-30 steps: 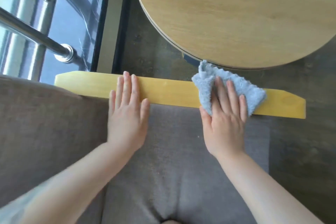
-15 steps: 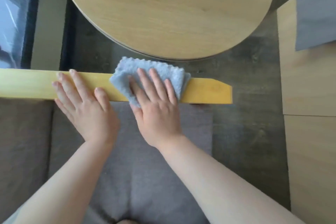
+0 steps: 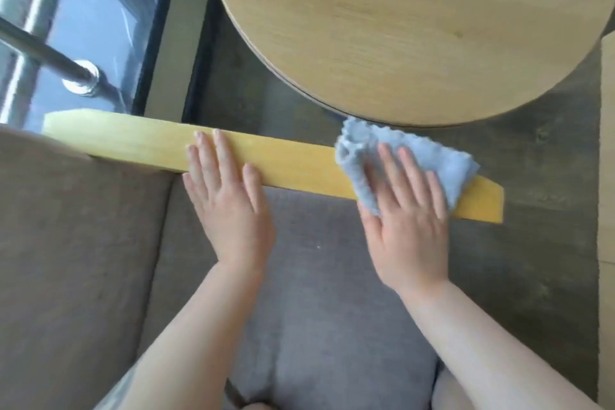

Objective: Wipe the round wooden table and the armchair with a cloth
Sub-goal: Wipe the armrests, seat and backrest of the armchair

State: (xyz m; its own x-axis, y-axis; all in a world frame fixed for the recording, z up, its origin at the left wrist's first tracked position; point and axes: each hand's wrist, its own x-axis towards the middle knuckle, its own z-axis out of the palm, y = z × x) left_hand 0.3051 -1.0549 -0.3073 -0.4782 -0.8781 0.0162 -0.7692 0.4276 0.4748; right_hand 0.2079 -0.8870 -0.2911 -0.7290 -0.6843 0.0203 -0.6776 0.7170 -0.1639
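Head view: the right hand (image 3: 411, 220), fingers straight, presses the blue cloth (image 3: 409, 160) flat near the yellow armrest's (image 3: 293, 163) outer end. The left hand (image 3: 229, 206) lies flat mid-armrest. The round table's (image 3: 399, 30) edge sits just beyond the cloth, past a strip of floor.

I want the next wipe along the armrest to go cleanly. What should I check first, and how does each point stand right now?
1. Cloth lies on the armrest: ok.
2. Right hand presses flat on the cloth: ok.
3. Left hand steadies the armrest, fingers flat: ok.
4. Armrest tip beyond the cloth is unwiped: cannot tell.
5. Cloth clear of the round table: cannot tell, edges overlap in view.
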